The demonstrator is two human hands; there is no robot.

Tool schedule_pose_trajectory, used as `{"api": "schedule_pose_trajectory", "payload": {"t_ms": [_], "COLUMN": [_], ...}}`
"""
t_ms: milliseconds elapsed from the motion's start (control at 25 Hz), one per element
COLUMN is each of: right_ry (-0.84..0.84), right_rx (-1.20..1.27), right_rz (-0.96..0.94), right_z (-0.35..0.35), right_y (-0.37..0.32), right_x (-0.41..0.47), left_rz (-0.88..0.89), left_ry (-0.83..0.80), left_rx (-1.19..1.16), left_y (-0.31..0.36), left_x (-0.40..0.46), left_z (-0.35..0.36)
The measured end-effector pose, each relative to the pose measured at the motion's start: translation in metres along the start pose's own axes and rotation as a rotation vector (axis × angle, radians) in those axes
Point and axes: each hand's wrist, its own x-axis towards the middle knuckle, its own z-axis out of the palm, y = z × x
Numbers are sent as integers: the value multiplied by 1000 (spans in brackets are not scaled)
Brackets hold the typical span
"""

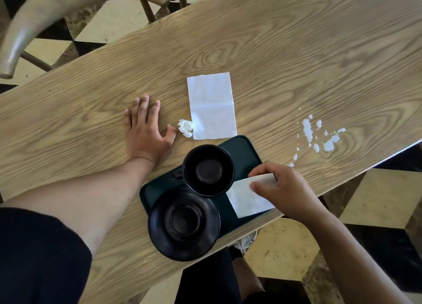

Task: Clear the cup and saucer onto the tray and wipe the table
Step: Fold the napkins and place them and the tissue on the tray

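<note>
Cup (208, 170) and saucer (183, 223) on tray (242, 154) at desk (296, 52) near edge. Right hand (285, 189) pinches napkin (247, 201), thin, limp; bunch before wiping. Left hand (146, 130) flat, fingers spread, holding nothing. Crumbs (319, 137) toward right edge.

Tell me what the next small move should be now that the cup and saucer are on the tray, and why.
Probably carry the napkin in the right hand over to the white spill just beyond it and wipe. The cup and saucer already sit on the tray, while the left hand rests flat on the table.
</note>
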Motion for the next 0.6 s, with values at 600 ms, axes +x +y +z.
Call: {"api": "schedule_pose_trajectory", "payload": {"t_ms": [600], "right_ry": [326], "right_rx": [-214], "right_rz": [-182], "right_z": [11], "right_y": [16], "right_x": [-27], "left_rz": [14], "left_ry": [24], "left_rx": [17], "left_y": [-2], "left_x": [-2], "left_z": [2]}}
